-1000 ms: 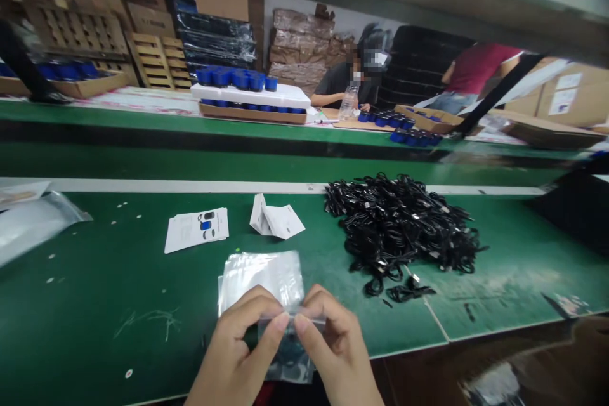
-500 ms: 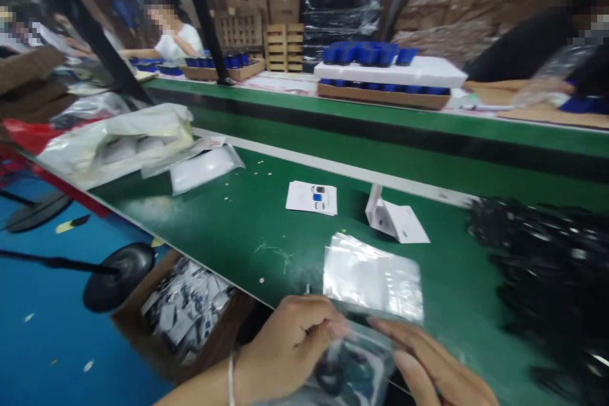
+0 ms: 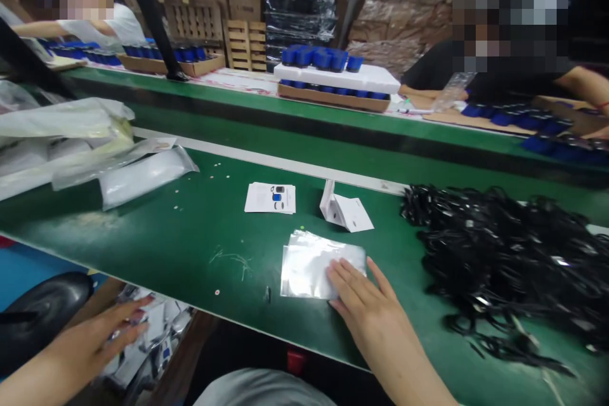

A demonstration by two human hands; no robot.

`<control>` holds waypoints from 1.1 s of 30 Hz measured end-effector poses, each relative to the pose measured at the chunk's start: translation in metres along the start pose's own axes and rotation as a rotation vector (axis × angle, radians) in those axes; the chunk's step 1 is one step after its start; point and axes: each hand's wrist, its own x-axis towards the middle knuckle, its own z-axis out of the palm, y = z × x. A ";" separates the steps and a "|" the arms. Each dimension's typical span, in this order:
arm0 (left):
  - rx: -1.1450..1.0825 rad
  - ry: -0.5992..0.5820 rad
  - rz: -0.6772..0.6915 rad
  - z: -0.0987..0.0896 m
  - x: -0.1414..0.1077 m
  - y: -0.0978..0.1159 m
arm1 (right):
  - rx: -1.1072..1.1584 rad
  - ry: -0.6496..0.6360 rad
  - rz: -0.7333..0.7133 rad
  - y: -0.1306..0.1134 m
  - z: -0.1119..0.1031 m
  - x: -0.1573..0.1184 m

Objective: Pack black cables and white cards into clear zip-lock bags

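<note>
Spread open, the left hand hung over a cardboard box of filled bags, below the edge of the green bench; whether it touched them could not be told. The right hand, open with fingers extended, rested on the right part of a stack of clear bags. Beyond it lay printed cards and a folded leaflet, with black cables heaped to the right.
</note>
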 end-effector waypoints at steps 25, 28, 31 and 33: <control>0.048 0.273 0.991 0.068 0.060 0.216 | 1.661 0.217 1.017 -0.015 -0.034 0.002; 0.114 0.061 0.925 0.059 0.053 0.210 | 1.586 0.278 1.015 -0.017 -0.028 0.006; 0.068 0.008 0.816 0.052 0.046 0.210 | 1.485 0.269 0.999 -0.023 -0.022 0.009; -0.037 0.005 0.691 0.051 0.043 0.218 | 1.410 0.269 0.989 -0.030 -0.017 0.011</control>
